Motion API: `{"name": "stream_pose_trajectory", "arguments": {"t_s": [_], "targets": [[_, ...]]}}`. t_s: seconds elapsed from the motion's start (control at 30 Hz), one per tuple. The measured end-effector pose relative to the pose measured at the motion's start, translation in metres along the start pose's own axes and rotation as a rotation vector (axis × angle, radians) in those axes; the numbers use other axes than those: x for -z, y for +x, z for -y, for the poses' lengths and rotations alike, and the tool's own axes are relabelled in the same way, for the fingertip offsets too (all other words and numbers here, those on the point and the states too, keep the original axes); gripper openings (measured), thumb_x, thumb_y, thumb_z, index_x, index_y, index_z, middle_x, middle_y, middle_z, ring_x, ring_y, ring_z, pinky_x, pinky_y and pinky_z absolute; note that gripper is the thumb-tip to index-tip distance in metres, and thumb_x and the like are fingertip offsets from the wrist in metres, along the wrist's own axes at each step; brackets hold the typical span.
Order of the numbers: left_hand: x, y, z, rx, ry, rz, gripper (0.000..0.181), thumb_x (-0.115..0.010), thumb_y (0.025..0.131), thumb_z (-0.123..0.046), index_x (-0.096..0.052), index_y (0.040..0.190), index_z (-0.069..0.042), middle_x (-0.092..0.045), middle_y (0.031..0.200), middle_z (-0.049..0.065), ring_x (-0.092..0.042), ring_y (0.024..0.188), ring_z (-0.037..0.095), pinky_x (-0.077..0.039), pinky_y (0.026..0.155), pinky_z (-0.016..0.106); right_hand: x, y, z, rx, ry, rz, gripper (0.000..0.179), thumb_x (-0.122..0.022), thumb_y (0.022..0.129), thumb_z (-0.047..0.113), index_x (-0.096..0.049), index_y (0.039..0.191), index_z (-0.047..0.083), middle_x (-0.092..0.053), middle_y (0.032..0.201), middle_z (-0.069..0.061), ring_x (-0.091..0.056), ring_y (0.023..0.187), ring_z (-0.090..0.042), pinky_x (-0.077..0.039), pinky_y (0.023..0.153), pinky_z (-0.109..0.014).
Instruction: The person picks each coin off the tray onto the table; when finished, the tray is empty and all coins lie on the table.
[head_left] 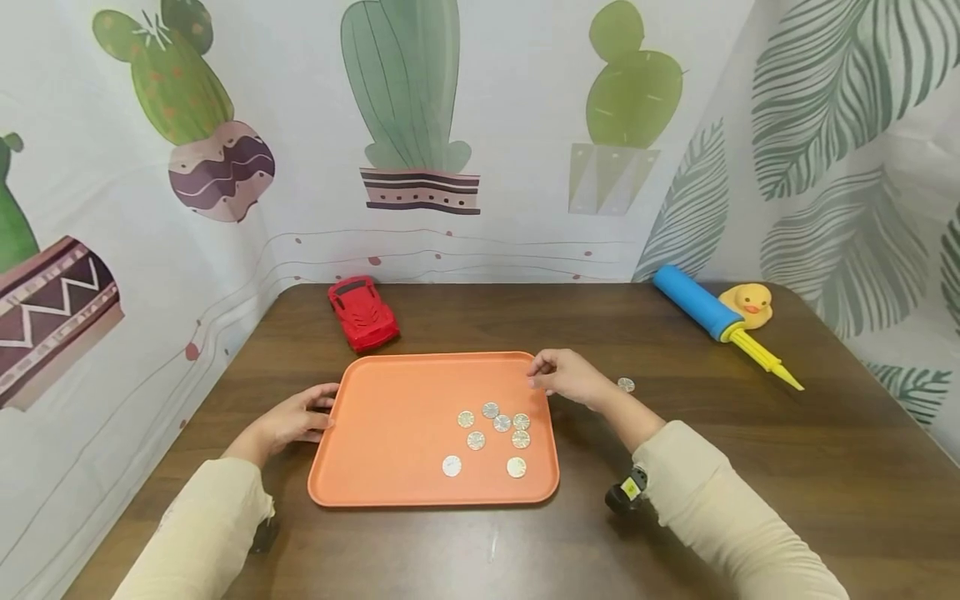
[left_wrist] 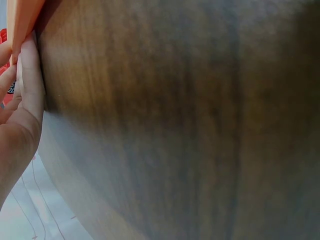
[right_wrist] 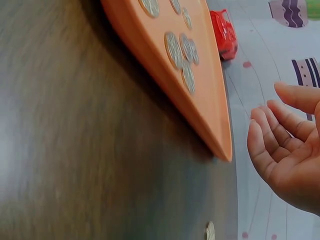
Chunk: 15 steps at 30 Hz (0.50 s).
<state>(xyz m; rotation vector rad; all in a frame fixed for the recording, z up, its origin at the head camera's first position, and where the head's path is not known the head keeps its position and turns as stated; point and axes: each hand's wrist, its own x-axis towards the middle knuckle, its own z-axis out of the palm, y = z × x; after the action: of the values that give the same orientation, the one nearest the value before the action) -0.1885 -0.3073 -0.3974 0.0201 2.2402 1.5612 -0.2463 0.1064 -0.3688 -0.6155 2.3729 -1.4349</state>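
An orange tray (head_left: 390,400) lies on the table, with several silvery and gold-toned coins (head_left: 502,423) scattered over its right half. At its left rim is my left hand (head_left: 296,417), its extended fingertips touching the outer side of the tray, as the left wrist view also shows. Above the tray's far right corner hovers my right hand (head_left: 572,379). In the right wrist view, that hand (right_wrist: 292,145) has loosely bent fingers, the thumb apart, and nothing held. A single coin (head_left: 626,384) lies on the table just right of that hand.
Behind the tray, to the left, sits a red toy car (head_left: 363,312). A blue and yellow pump (head_left: 720,321) lies at the back right beside a yellow rubber duck (head_left: 748,304). A cactus-print cloth (head_left: 517,225) hangs along the table's back edge.
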Motion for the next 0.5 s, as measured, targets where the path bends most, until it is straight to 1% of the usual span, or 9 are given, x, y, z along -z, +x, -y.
{"name": "stream_pose_trajectory", "arguments": {"t_s": [0.13, 0.27, 0.37, 0.5], "targets": [[0.000, 0.000, 0.001, 0.000, -0.005, 0.001, 0.066, -0.052, 0.077, 0.002, -0.015, 0.132, 0.007, -0.030, 0.118, 0.028, -0.051, 0.085, 0.018, -0.047, 0.071, 0.038, -0.010, 0.004, 0.003, 0.017, -0.016, 0.029, 0.015, -0.058, 0.078, 0.003, -0.056, 0.090, -0.006, -0.053, 0.078, -0.008, -0.049, 0.069, -0.016, -0.046, 0.064, -0.032], [0.000, 0.000, 0.002, 0.008, -0.017, 0.000, 0.066, -0.052, 0.078, 0.002, -0.015, 0.133, 0.006, -0.031, 0.118, 0.027, -0.052, 0.085, 0.018, -0.047, 0.072, 0.038, -0.018, 0.008, 0.004, 0.016, -0.060, 0.048, 0.013, -0.058, 0.077, 0.003, -0.057, 0.088, -0.004, -0.053, 0.076, -0.006, -0.048, 0.069, -0.015, -0.043, 0.061, -0.026], [0.000, 0.000, 0.002, 0.007, -0.011, -0.005, 0.066, -0.051, 0.078, 0.002, -0.015, 0.132, 0.007, -0.031, 0.117, 0.026, -0.052, 0.085, 0.018, -0.047, 0.072, 0.038, -0.023, 0.011, 0.005, 0.021, -0.087, 0.059, 0.013, -0.060, 0.076, 0.004, -0.058, 0.087, -0.003, -0.053, 0.074, -0.005, -0.048, 0.068, -0.014, -0.042, 0.059, -0.024], [0.000, 0.001, 0.001, 0.007, -0.007, -0.009, 0.065, -0.051, 0.078, 0.002, -0.016, 0.132, 0.006, -0.031, 0.117, 0.026, -0.051, 0.086, 0.019, -0.047, 0.072, 0.039, -0.028, 0.015, 0.004, 0.036, -0.094, 0.099, 0.015, -0.059, 0.076, 0.002, -0.058, 0.089, -0.005, -0.054, 0.074, -0.005, -0.048, 0.067, -0.014, -0.042, 0.059, -0.024]]}}
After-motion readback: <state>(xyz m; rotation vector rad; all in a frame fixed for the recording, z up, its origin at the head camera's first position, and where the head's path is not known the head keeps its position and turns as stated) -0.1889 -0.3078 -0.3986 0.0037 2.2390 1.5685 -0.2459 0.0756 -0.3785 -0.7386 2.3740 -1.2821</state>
